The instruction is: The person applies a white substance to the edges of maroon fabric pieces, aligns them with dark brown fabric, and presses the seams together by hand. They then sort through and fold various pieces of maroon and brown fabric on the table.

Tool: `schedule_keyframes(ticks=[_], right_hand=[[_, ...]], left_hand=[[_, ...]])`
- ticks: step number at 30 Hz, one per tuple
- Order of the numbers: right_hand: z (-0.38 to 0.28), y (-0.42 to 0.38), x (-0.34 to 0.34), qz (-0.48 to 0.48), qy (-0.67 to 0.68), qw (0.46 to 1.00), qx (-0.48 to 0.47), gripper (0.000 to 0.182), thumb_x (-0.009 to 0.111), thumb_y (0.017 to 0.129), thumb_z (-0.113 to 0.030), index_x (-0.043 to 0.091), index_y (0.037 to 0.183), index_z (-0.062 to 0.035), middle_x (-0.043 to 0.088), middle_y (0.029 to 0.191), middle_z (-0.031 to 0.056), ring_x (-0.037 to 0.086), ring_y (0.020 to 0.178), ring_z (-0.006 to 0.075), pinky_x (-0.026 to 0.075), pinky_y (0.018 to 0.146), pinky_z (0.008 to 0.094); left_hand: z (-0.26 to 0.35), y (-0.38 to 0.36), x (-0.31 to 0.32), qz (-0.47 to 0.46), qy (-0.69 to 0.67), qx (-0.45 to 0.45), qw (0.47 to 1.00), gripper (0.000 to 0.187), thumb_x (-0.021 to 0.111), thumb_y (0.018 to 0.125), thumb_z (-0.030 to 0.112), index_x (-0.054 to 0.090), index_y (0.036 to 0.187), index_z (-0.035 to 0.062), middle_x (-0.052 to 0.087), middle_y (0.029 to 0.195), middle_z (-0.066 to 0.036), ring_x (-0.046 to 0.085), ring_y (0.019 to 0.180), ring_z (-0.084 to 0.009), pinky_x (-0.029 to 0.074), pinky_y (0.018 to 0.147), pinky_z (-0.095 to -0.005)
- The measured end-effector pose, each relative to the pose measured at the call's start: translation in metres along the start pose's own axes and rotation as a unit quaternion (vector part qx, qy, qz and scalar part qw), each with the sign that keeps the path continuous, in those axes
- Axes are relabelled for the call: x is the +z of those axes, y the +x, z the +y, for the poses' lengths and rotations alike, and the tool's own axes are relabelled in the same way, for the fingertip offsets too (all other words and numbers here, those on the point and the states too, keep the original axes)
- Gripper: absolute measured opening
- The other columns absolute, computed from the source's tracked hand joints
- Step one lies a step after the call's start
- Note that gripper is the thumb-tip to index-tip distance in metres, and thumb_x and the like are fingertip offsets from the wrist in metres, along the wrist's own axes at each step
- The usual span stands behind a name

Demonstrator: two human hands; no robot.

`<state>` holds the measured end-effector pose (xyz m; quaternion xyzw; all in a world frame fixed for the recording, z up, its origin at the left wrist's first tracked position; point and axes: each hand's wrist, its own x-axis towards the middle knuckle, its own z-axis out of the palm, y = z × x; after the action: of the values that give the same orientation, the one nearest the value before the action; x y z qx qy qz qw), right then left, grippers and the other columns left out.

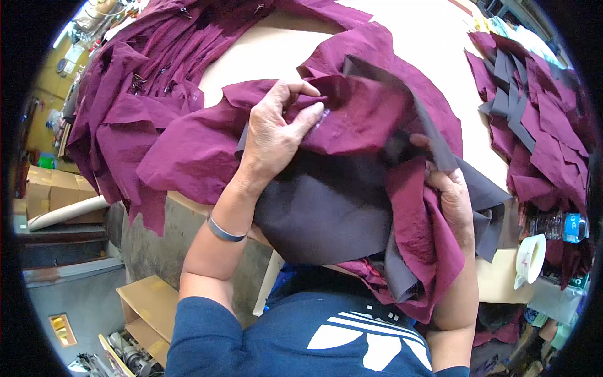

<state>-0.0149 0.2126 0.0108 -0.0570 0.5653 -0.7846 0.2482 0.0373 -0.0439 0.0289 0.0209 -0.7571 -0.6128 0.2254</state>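
Maroon fabric (370,116) with a dark grey-black fabric (326,207) is bunched up in front of my body, above the table's near edge. My left hand (276,125) has thumb and forefinger pinched on the maroon fabric, with a small shiny, whitish patch beside the thumb tip that I cannot make out. On the other side, my right hand (443,176) curls around folds of the same bundle; the dark layer covers part of its fingers. A long maroon fold drapes down over my right forearm, and the dark piece hangs toward my lap.
A pile of maroon fabric pieces (138,119) with small metal clips lies left on the pale table (276,47). Maroon and dark cut pieces (534,113) are stacked at right, near a plastic bottle (571,227) and a tape roll (531,261). Cardboard boxes (151,308) stand lower left.
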Motion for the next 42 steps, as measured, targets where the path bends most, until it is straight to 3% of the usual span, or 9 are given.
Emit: schedule_keyframes(ticks=[3, 9, 13, 26, 29, 33, 35, 37, 42], right_hand=[[0.003, 0.000, -0.002, -0.005, -0.042, 0.999, 0.008, 0.005, 0.057, 0.076, -0.003, 0.056, 0.072, -0.0047, 0.050, 0.077, -0.0043, 0.044, 0.071, 0.0046, 0.036, 0.068, 0.0203], [-0.002, 0.000, 0.005, 0.024, -0.031, 0.999, 0.013, 0.006, 0.058, 0.076, -0.006, 0.055, 0.072, -0.0059, 0.049, 0.072, -0.0056, 0.043, 0.068, 0.0042, 0.035, 0.066, 0.0200], [0.000, 0.004, -0.006, -0.022, -0.052, 0.998, 0.006, 0.005, 0.058, 0.077, -0.006, 0.055, 0.074, -0.0070, 0.049, 0.075, -0.0063, 0.042, 0.068, 0.0038, 0.036, 0.066, 0.0198], [-0.008, -0.001, -0.005, -0.018, -0.022, 0.999, 0.025, 0.010, 0.056, 0.080, -0.007, 0.061, 0.088, -0.0038, 0.057, 0.081, -0.0033, 0.050, 0.075, 0.0049, 0.040, 0.074, 0.0204], [-0.010, 0.000, -0.009, -0.006, -0.022, 1.000, 0.012, 0.014, 0.055, 0.079, -0.006, 0.061, 0.091, -0.0027, 0.058, 0.082, -0.0027, 0.051, 0.075, 0.0052, 0.041, 0.074, 0.0202], [-0.014, 0.005, -0.029, -0.045, 0.016, 0.999, -0.005, 0.019, 0.053, 0.078, -0.005, 0.061, 0.095, -0.0012, 0.059, 0.085, -0.0014, 0.052, 0.076, 0.0056, 0.041, 0.074, 0.0193], [-0.028, 0.000, -0.013, -0.033, 0.053, 0.998, -0.009, 0.026, 0.050, 0.080, -0.003, 0.057, 0.104, 0.0015, 0.060, 0.089, 0.0020, 0.055, 0.080, 0.0069, 0.044, 0.076, 0.0201], [-0.034, -0.003, -0.008, -0.060, 0.087, 0.994, -0.012, 0.030, 0.048, 0.080, -0.002, 0.054, 0.109, 0.0025, 0.060, 0.090, 0.0041, 0.056, 0.081, 0.0078, 0.046, 0.077, 0.0210], [-0.035, -0.005, -0.008, -0.069, 0.121, 0.990, -0.006, 0.032, 0.046, 0.081, 0.000, 0.050, 0.112, 0.0032, 0.059, 0.097, 0.0080, 0.059, 0.084, 0.0101, 0.048, 0.079, 0.0219]], left_hand=[[0.000, 0.003, -0.008, -0.001, -0.059, 0.017, 0.998, 0.015, 0.057, 0.082, -0.004, 0.058, 0.097, 0.0005, 0.058, 0.092, -0.001, 0.053, 0.083, -0.0067, 0.043, 0.078, -0.0200], [0.024, -0.001, -0.004, -0.054, 0.109, 0.081, 0.989, 0.021, 0.054, 0.081, -0.005, 0.064, 0.098, 0.0005, 0.060, 0.094, -0.003, 0.055, 0.088, -0.0110, 0.042, 0.084, -0.0236], [0.031, -0.002, 0.000, -0.044, 0.174, 0.112, 0.977, 0.023, 0.057, 0.078, -0.005, 0.064, 0.099, 0.0020, 0.061, 0.087, -0.010, 0.059, 0.079, -0.0153, 0.046, 0.073, -0.0247], [0.038, 0.000, -0.001, -0.099, 0.223, 0.163, 0.956, 0.043, 0.072, 0.065, 0.004, 0.058, 0.106, 0.0011, 0.060, 0.099, -0.008, 0.055, 0.096, -0.0169, 0.041, 0.088, -0.0284], [0.058, 0.002, -0.036, -0.084, 0.109, 0.047, 0.989, 0.056, 0.071, 0.064, 0.002, 0.051, 0.117, 0.0016, 0.056, 0.111, -0.008, 0.057, 0.098, -0.0190, 0.044, 0.089, -0.0295], [0.022, -0.003, -0.162, 0.038, -0.160, 0.018, 0.986, 0.051, 0.062, 0.076, 0.004, 0.045, 0.124, 0.0030, 0.054, 0.113, -0.007, 0.053, 0.102, -0.0172, 0.042, 0.090, -0.0288], [0.016, 0.000, -0.227, 0.143, 0.176, 0.020, 0.974, 0.047, 0.058, 0.080, 0.005, 0.045, 0.124, 0.0048, 0.055, 0.110, -0.006, 0.052, 0.100, -0.0181, 0.042, 0.088, -0.0324], [0.029, -0.009, -0.256, 0.319, -0.173, 0.038, 0.931, 0.038, 0.059, 0.079, 0.004, 0.050, 0.116, 0.0051, 0.055, 0.105, -0.006, 0.052, 0.097, -0.0181, 0.043, 0.083, -0.0331], [0.089, -0.030, -0.183, 0.467, 0.253, 0.386, 0.754, 0.021, 0.062, 0.077, 0.002, 0.054, 0.097, -0.0018, 0.054, 0.102, -0.009, 0.051, 0.096, -0.0193, 0.044, 0.079, -0.0343]])
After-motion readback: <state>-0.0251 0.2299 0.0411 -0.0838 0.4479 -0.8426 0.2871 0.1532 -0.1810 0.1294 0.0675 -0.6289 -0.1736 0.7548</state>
